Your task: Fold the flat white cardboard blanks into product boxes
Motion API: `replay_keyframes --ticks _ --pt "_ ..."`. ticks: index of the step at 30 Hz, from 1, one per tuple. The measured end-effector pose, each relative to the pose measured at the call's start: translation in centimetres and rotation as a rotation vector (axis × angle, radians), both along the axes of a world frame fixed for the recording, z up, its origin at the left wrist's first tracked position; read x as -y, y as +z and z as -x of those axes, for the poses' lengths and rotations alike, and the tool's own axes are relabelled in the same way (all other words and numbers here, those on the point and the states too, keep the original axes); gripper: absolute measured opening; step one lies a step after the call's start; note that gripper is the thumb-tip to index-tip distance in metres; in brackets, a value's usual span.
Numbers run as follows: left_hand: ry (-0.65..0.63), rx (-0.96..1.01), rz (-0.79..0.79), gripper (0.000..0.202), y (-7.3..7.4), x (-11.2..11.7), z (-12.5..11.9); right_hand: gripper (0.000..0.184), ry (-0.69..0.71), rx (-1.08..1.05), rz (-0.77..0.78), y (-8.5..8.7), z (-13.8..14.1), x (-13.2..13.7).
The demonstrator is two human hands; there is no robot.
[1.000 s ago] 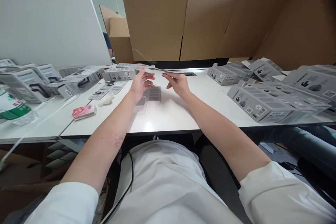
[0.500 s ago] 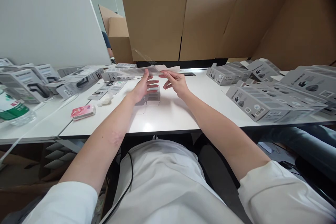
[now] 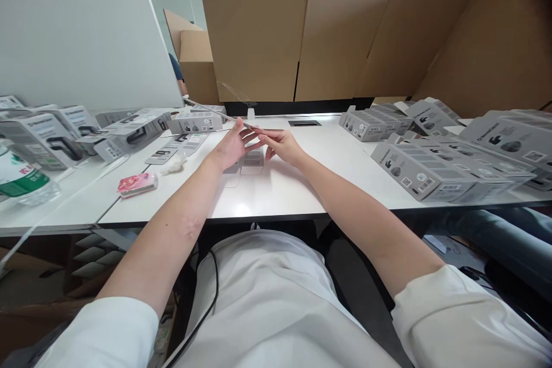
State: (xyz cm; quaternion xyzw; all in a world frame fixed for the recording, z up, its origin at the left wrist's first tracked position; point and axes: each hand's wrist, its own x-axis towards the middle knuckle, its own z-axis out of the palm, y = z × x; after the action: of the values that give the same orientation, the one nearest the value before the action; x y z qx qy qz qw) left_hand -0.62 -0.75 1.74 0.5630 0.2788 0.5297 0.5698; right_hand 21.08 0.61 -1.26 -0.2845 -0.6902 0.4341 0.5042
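Observation:
In front of me a flattened carton (image 3: 209, 108) is tilted nearly edge-on, so it shows as a thin pale line running up and to the left. My right hand (image 3: 285, 145) pinches its near end between thumb and fingers. My left hand (image 3: 230, 145) has the carton between its raised thumb and stretched fingers, the fingertips meeting those of the right hand. Below the hands, another flat printed carton (image 3: 253, 161) lies on the white table (image 3: 284, 195), partly hidden by the left hand.
Grey printed boxes (image 3: 422, 167) stand in rows at the right, more boxes (image 3: 47, 138) at the left. Left of my arm lie a pink packet (image 3: 137, 184) and crumpled white tissue (image 3: 173, 164). A bottle (image 3: 21, 175) lies at the left edge. Large cardboard (image 3: 254, 29) rises behind.
The carton has turned from showing its printed face to nearly edge-on, its far end swinging up and left. My right hand has moved slightly left, closer to my left.

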Motion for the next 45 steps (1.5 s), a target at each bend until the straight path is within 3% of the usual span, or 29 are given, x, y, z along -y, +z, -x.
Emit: replay_keyframes --ticks 2,8,14,21,27,35,45 --pt "0.014 0.007 0.011 0.074 -0.1 -0.3 0.1 0.046 0.008 0.031 0.020 0.0 0.1 0.3" --pt "0.084 -0.005 0.004 0.066 -0.9 -1.7 0.8 0.077 0.009 0.287 -0.001 0.3 -0.2 1.3" --pt "0.129 -0.017 -0.001 0.055 -1.3 -2.3 0.9 0.087 0.026 0.382 -0.067 0.3 -0.5 1.2" --pt "0.107 -0.029 -0.015 0.064 -1.4 -2.2 1.1 0.099 0.060 0.466 -0.190 -0.1 -0.7 0.3" --pt "0.090 -0.048 -0.010 0.065 -1.2 -1.6 0.9 0.099 0.032 0.539 -0.144 -0.5 -0.8 -0.2" --pt "0.168 -0.027 0.027 0.065 -0.6 -1.2 0.3 0.100 0.017 0.520 -0.130 -0.2 -0.8 0.4" --pt "0.297 -0.006 0.055 0.073 -1.0 -2.0 0.3 0.100 0.006 0.518 -0.132 -0.6 -0.9 -0.1"
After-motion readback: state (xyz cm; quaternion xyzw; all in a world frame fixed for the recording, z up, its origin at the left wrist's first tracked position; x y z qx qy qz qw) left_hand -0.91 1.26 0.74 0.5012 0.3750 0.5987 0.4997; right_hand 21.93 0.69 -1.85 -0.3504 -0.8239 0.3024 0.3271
